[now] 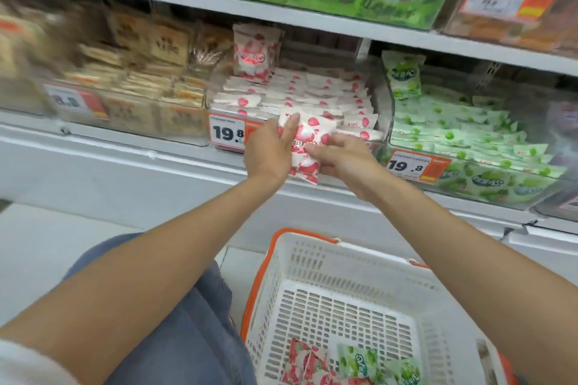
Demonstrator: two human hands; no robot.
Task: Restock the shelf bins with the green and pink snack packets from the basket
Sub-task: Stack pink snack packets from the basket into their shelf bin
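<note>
Both bare forearms reach up and forward, converging at the front of the pink bin (379, 147). There the two hands meet on one pink packet (305, 147), held upright just before the bin's front wall and partly covering its price tag (226, 133).

The left hand (269, 151) shows its back to the camera, wrist slightly bent. Its fingers (291, 125) lie fairly straight and spread across the packet's left face, pointing up toward the bin. Its thumb is hidden, so whether this hand pinches or merely presses cannot be told.

The right hand (345, 159) comes in from the other side, palm turned inward. Its fingers (323, 147) are curled round the packet's right edge, grasping it.

Inside the pink bin, pink packets lie flat in rows, and one packet (255, 53) stands upright at the back left corner. Directly right of the pink bin sits the green bin (516, 194), filled with green packets.

Below the pink bin, on the floor, stands the basket (359, 259). A few pink packets (308, 366) and green packets (359, 359) lie on its bottom at the near side.
</note>
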